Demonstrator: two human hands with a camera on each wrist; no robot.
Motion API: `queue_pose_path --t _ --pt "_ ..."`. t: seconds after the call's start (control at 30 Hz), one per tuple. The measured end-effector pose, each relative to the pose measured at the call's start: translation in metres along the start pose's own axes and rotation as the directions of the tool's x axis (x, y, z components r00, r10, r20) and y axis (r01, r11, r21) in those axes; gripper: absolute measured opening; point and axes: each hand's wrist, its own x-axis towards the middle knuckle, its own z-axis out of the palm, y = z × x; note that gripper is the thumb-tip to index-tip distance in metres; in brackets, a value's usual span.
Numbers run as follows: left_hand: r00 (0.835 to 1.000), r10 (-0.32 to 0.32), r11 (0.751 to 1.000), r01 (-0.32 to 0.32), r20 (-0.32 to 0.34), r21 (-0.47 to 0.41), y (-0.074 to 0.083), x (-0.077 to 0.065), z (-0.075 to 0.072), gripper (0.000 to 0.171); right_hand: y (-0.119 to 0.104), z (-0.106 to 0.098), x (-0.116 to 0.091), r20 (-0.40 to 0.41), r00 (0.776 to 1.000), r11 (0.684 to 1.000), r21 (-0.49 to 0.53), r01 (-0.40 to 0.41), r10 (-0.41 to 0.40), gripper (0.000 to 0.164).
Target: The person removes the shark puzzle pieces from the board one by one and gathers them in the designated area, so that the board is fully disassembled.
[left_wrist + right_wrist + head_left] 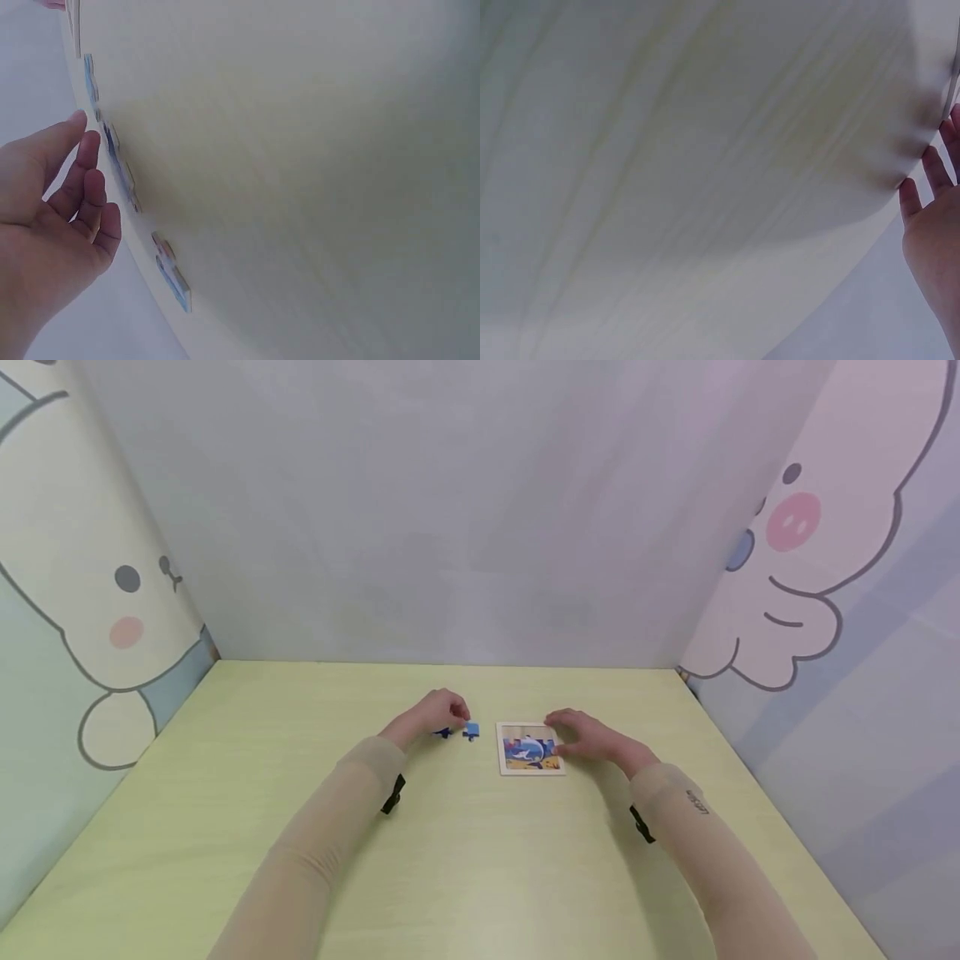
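Note:
A square puzzle tray (530, 772) with a pale wooden border lies on the table. Assembled pieces in its lower part show a dolphin (531, 749) under water, while bare wood shows along its top. My right hand (592, 737) rests at the tray's right side, thumb and index finger spread at its edge; fingertips (907, 187) touch the tabletop. Left of the tray, my left hand (441, 710) hovers with relaxed, bent fingers and nothing visible between them. Close by lie a light blue puzzle piece (472, 728) and a dark blue puzzle piece (444, 732).
Another loose puzzle piece (172, 274), blue with a reddish part, lies beyond the left hand's little finger. The pale yellow table (480, 868) meets a grey curtain (450, 527) at the back. Cartoon-printed panels stand at both sides.

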Motion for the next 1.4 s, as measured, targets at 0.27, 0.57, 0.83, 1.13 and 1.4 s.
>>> queue_pose_path --t 0.27,0.57,0.83,1.13,1.4 --pt "0.997 0.082 0.992 -0.08 -0.01 0.097 0.021 -0.005 0.007 0.003 0.002 -0.002 -0.002 0.002 1.0 0.999 0.033 0.0 0.0 0.055" --pt "0.996 0.079 0.983 -0.071 -0.042 0.168 0.039 -0.009 0.022 0.01 0.002 0.0 -0.002 0.011 1.0 0.998 0.061 0.01 -0.01 0.049" --pt "0.996 0.07 0.974 -0.057 -0.051 0.219 0.051 -0.01 0.047 0.019 0.001 0.001 -0.001 0.008 1.0 0.998 0.07 0.001 -0.001 0.049" --pt "0.995 0.064 0.956 -0.04 -0.073 0.289 0.063 -0.023 0.056 0.036 -0.002 0.003 0.0 0.007 1.0 0.997 0.071 -0.003 0.003 0.049" --pt "0.996 0.047 0.958 -0.025 -0.07 0.287 0.063 -0.021 0.058 0.037 -0.006 0.002 -0.006 -0.017 0.996 0.996 -0.014 0.085 -0.085 0.042"
